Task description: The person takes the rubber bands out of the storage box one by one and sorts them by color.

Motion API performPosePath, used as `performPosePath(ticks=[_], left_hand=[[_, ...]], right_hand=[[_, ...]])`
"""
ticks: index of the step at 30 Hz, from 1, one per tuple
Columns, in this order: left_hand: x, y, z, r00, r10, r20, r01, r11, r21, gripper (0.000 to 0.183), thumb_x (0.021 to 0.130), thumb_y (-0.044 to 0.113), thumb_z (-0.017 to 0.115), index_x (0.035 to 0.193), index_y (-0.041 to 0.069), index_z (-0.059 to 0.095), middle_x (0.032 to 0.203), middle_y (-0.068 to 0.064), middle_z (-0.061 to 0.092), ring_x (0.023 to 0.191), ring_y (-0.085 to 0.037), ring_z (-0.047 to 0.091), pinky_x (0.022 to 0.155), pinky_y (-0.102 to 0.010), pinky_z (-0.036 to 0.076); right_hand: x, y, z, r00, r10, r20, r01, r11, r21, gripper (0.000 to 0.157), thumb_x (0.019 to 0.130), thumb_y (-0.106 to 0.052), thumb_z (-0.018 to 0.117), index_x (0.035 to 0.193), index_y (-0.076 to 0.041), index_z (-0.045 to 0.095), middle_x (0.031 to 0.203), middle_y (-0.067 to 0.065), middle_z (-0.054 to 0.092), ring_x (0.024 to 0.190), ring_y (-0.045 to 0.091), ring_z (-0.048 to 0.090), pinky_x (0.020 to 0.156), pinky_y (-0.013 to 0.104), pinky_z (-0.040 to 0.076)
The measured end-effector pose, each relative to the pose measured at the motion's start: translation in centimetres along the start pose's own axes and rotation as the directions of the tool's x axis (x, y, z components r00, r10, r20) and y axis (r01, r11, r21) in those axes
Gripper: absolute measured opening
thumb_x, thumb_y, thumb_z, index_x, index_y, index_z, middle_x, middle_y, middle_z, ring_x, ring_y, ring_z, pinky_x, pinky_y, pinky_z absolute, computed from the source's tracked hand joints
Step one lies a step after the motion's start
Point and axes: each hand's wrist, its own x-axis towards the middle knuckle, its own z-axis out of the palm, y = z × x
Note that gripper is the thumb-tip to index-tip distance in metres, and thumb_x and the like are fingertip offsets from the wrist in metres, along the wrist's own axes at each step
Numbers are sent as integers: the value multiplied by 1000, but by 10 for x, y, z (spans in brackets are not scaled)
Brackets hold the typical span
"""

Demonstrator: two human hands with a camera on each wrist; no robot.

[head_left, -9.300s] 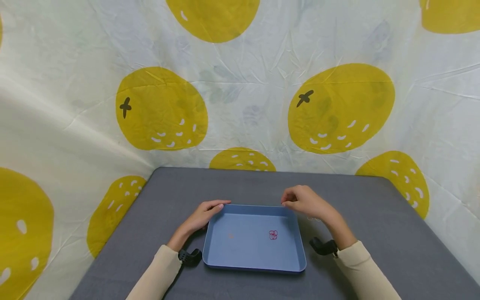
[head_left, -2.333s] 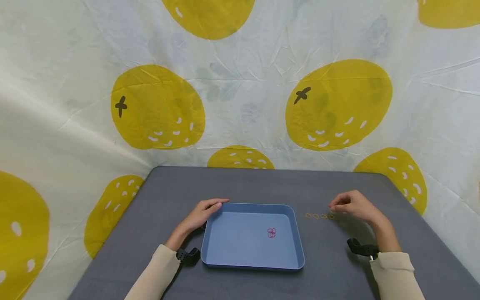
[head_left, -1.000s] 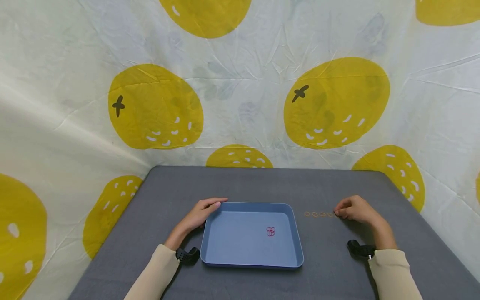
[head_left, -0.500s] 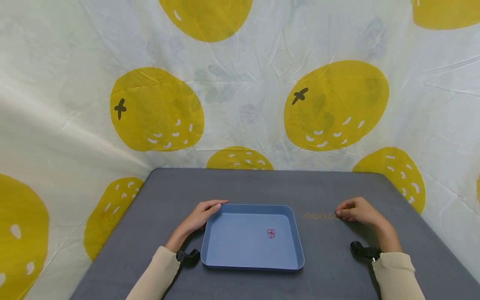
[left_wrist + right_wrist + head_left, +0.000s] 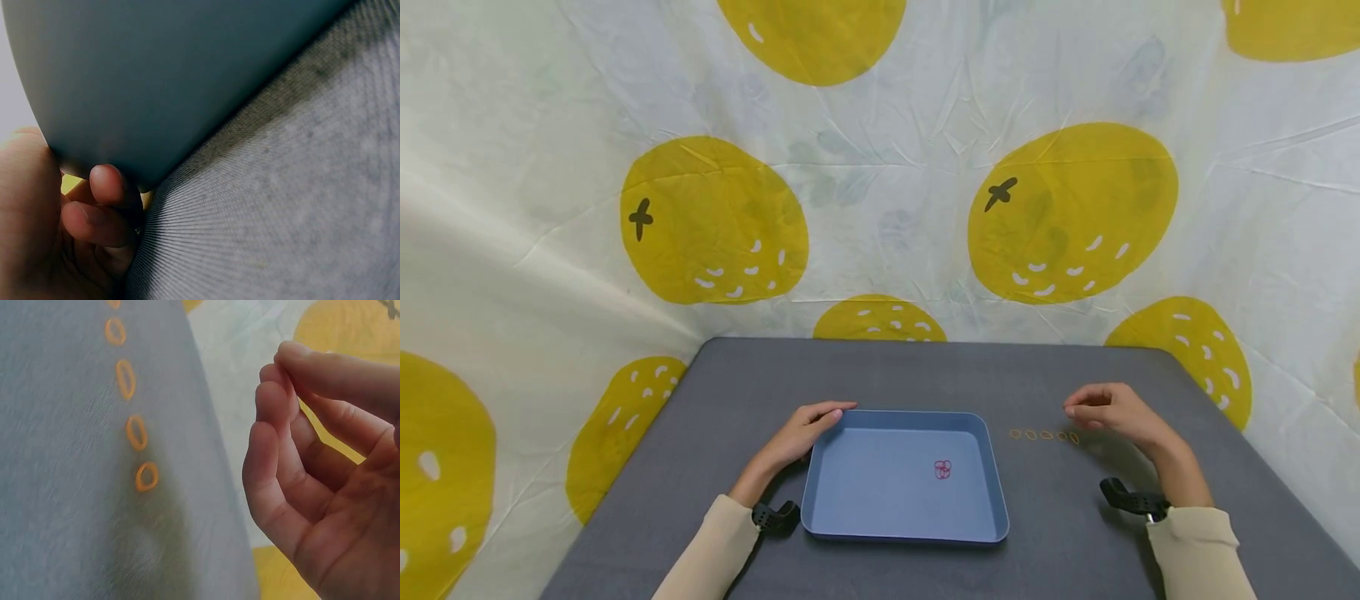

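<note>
Small orange rubber bands (image 5: 1047, 435) lie in a row on the grey table, right of a blue tray (image 5: 902, 521). The right hand (image 5: 1112, 412) hovers just above the right end of that row, thumb and fingertips drawn together with nothing seen between them. In the right wrist view the nearest orange band (image 5: 147, 477) lies on the cloth, apart from the fingers (image 5: 261, 453). The left hand (image 5: 801, 429) holds the tray's back left corner, thumb at the rim; its curled fingers (image 5: 97, 222) show beside the tray's outer wall. Red rubber bands (image 5: 942, 470) lie clustered inside the tray.
The grey cloth-covered table (image 5: 895, 375) extends behind and to both sides of the tray. A pale curtain with yellow fruit shapes (image 5: 1075, 217) hangs at the table's back edge and left side. Black wrist cameras (image 5: 1135, 498) stick out under both wrists.
The orange band seen in the tray at first is gone from there. The row has gained a band at its right end; the right hand has let go and risen. The left hand stays put.
</note>
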Motion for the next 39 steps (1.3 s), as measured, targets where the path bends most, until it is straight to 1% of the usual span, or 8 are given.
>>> performPosePath(ticks=[5, 11, 13, 18, 25, 31, 35, 39], left_hand=[[0, 0, -1, 1000, 1, 1, -1, 1000, -2, 38, 109, 40, 51, 144, 28, 63, 148, 1, 62, 141, -24, 55, 118, -53, 40], [0, 1, -2, 1000, 2, -3, -2, 1000, 5, 38, 110, 39, 51, 144, 27, 63, 148, 0, 62, 141, -25, 55, 117, -54, 41], [0, 1, -2, 1000, 7, -4, -7, 1000, 8, 39, 110, 38, 51, 144, 26, 63, 148, -1, 62, 141, -26, 55, 117, -54, 42], [1, 0, -1, 1000, 13, 10, -13, 1000, 6, 40, 110, 38, 50, 146, 25, 61, 150, -2, 60, 142, -27, 54, 116, -55, 42], [1, -2, -1, 1000, 12, 1, -12, 1000, 1, 40, 110, 38, 51, 145, 24, 62, 150, -3, 60, 142, -28, 53, 117, -56, 41], [2, -2, -1, 1000, 21, 4, -21, 1000, 2, 39, 110, 37, 50, 145, 24, 62, 150, -3, 60, 143, -28, 52, 118, -56, 40], [1, -2, -2, 1000, 17, -1, -17, 1000, 6, 39, 110, 38, 51, 145, 25, 62, 150, -2, 60, 143, -28, 53, 118, -57, 39], [1, 0, -2, 1000, 17, -4, -17, 1000, 9, 39, 110, 37, 51, 145, 24, 62, 150, -3, 60, 143, -28, 53, 118, -57, 39]], right_hand=[[-2, -17, 3, 999, -27, -27, 27, 1000, -1, 33, 100, -24, 71, 115, 6, 72, 89, 6, 74, 78, 19, 66, 73, 31, 54], [-1, -33, 9, 997, -74, -20, 75, 997, 36, 30, 100, -22, 71, 113, 5, 73, 94, -4, 75, 85, 13, 72, 81, 32, 61], [0, -36, 12, 996, -88, -7, 89, 995, 52, 30, 100, -22, 71, 113, 5, 72, 95, -4, 75, 87, 14, 72, 82, 33, 61], [3, -45, 19, 995, -99, 11, 98, 993, 62, 28, 99, -22, 72, 111, 3, 73, 97, -2, 75, 89, 20, 73, 83, 33, 61], [6, -60, 30, 983, -174, 66, 170, 984, 61, 22, 100, -16, 69, 111, 2, 74, 99, 1, 75, 84, 15, 71, 81, 32, 61], [10, -73, 41, 976, -198, 95, 194, 980, 50, 20, 99, -18, 71, 110, -1, 75, 100, 5, 75, 84, 15, 71, 81, 31, 61], [15, -85, 50, 965, -231, 125, 226, 973, 53, 19, 98, -18, 72, 109, -3, 76, 101, 8, 76, 85, 14, 72, 82, 30, 61], [21, -97, 60, 949, -262, 173, 257, 965, 54, 18, 98, -17, 73, 109, -3, 75, 103, 13, 74, 89, 22, 72, 84, 28, 61]])
